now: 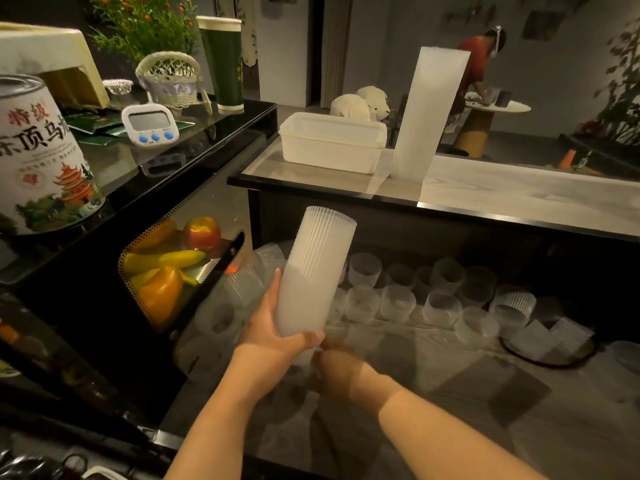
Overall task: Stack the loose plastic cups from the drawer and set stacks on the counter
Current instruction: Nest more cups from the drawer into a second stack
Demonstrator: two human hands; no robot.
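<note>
Left hand [273, 336], centre of the frame: fingers and thumb curled round the lower end of one held stack of frosted, ribbed plastic cups [317, 271], which tilts slightly to the right with its open rim uppermost. Right hand [341, 370], just below and touching the base of that stack: blurred, so the set of its fingers cannot be told.

Behind the hands, the open drawer [433, 368] with a pale liner: loose frosted plastic cups [398, 303] stand in about two rows along its far side, well over a dozen, some tipped over at the right end near a black ring; the exact count is unclear in the dim light. The near half of the liner lies bare.

Above the drawer, the glass-topped grey counter [502, 192]: one tall finished stack of frosted cups [424, 112] stands upright near its left end, just beside one translucent rectangular plastic tub [332, 142]. The counter surface to the right of the tall stack is bare up to the frame edge.

Left of frame, black glossy shelf: one printed tea tin [41, 157], one white digital timer [150, 124], one white woven basket [171, 79], one tall green paper cup [221, 62]. Below, one compartment of artificial fruit [166, 268]. Upper right, one person in a red top [479, 67] at a round table.
</note>
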